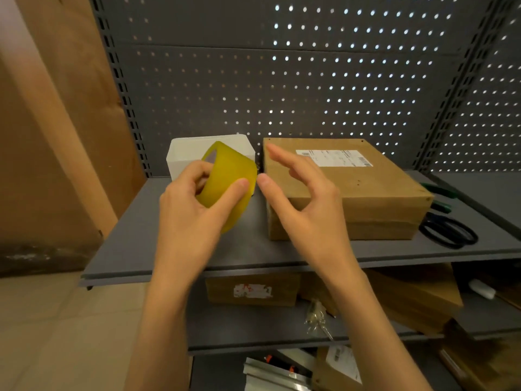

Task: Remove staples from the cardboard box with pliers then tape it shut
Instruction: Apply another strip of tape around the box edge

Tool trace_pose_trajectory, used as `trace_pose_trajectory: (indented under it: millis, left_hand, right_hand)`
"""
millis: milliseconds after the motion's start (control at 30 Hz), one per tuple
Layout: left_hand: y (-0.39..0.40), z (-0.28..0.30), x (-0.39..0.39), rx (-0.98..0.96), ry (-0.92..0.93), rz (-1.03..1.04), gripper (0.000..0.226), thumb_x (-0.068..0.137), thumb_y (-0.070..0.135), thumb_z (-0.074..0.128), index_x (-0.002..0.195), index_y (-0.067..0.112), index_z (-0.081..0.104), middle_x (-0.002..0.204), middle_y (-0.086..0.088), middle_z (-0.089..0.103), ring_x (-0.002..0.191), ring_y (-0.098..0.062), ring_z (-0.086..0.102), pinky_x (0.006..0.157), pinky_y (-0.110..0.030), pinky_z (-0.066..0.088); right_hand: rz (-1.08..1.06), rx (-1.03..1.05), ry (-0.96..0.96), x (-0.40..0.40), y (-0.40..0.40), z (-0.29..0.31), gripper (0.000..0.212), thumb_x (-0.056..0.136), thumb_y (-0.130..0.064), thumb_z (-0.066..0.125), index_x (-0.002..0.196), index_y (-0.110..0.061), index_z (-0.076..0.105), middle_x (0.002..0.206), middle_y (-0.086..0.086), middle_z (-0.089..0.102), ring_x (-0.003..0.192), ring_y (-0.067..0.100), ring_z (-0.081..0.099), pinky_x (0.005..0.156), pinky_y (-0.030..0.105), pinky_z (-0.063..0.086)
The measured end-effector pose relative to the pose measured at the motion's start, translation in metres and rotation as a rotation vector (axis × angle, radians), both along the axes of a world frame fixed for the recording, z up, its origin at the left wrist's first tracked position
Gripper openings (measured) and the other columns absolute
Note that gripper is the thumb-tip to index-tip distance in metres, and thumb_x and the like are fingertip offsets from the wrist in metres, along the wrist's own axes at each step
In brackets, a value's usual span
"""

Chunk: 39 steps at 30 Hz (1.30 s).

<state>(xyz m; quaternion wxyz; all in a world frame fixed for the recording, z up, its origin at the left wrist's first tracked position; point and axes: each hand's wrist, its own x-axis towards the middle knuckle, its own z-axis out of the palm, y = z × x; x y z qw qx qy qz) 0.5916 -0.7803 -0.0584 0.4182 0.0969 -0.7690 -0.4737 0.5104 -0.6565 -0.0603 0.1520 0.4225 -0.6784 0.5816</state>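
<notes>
Now the left hand grips the yellow tape roll, fingers curled through its core and the thumb pressed on the outer face, holding it up above the grey shelf. Right beside it comes the right hand, released and holding nothing, index finger and thumb spread close to the roll's edge, looking, I'd say, for the loose end of the tape. And the cardboard box sits flat on the shelf just right of the hands, flaps down, white label on top. Over past its far right side lie the green-handled pliers and a pair of dark scissors, both untouched. Behind the roll stands a white container.

That roll should be light and stiff, easy to steady by the core, but the tape's end is thin, sticky and hard to find: a fingernail at the rim is the way in. As for the box, it looks rigid and stable; one palm on the lid ought to hold it.
</notes>
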Motion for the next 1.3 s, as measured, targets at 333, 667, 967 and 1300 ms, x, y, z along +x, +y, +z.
trace_pose_trajectory:
  millis: [333,667,967,1300]
  left_hand:
    - [0.062,0.004,0.003,0.095,0.067,0.047,0.017,0.076,0.036,0.070,0.085,0.023,0.063,0.073,0.011,0.064,0.067,-0.002,0.059,0.058,-0.017,0.049]
    - [0.120,-0.001,-0.004,0.126,0.047,0.129,0.010,0.073,0.036,0.070,0.077,0.030,0.064,0.072,0.009,0.067,0.067,-0.005,0.064,0.058,-0.019,0.052]
    - [0.167,-0.009,-0.015,0.125,-0.018,0.128,0.016,0.072,0.038,0.070,0.084,0.027,0.065,0.075,0.011,0.067,0.067,0.000,0.061,0.053,-0.012,0.047]
    - [0.187,-0.007,-0.027,0.150,-0.108,0.012,0.027,0.069,0.042,0.074,0.089,0.026,0.067,0.080,0.007,0.069,0.072,-0.007,0.066,0.056,-0.016,0.052]
  right_hand:
    - [0.258,0.030,-0.070,-0.013,0.030,0.015,0.021,0.090,-0.020,0.059,0.109,-0.021,0.068,0.109,-0.006,0.064,0.107,0.003,0.055,0.088,0.016,0.041]
    - [0.390,-0.046,-0.117,-0.029,0.077,0.012,0.018,0.086,-0.015,0.064,0.103,-0.018,0.070,0.100,-0.005,0.067,0.100,0.005,0.058,0.084,0.017,0.043]
    - [0.476,0.032,-0.081,-0.049,0.123,0.010,0.019,0.084,-0.014,0.065,0.101,-0.021,0.070,0.090,-0.002,0.065,0.086,0.006,0.055,0.074,0.014,0.038]
    - [0.420,-0.017,-0.133,-0.068,0.146,0.001,0.007,0.079,-0.015,0.071,0.084,-0.020,0.072,0.095,-0.006,0.063,0.096,0.001,0.056,0.080,0.012,0.040]
